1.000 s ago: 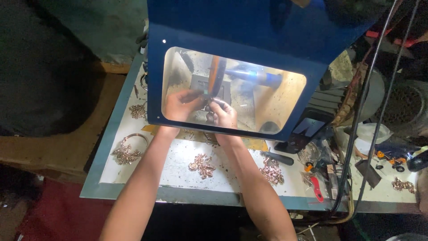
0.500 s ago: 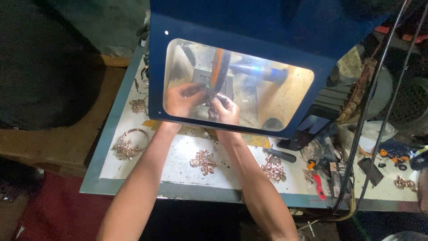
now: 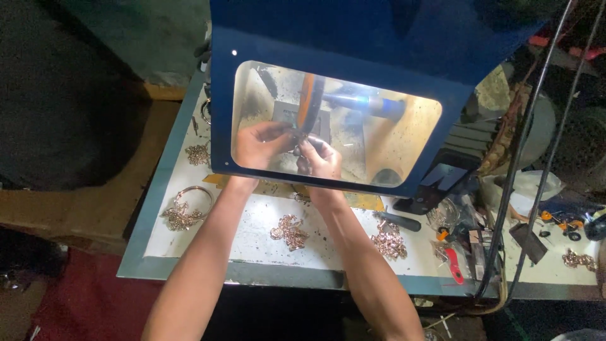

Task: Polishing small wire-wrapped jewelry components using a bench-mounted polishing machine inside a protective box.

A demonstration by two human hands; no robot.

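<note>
Head view: both hands [image 3: 293, 151] pinch a small metal piece [image 3: 300, 144]; its long axis unclear

Small metal piece [image 3: 300, 144], dark w/ faint coppery glint, seen through clear window of blue shield [image 3: 328, 38]. Pinched between fingertips of left hand [image 3: 262, 144] and right hand [image 3: 320, 158], raised just above pale work surface, below orange rod [image 3: 306, 101]. Sits approx. centre-left of window, far side of bench. Shape and exact orientation too small and blurred to tell.
</note>
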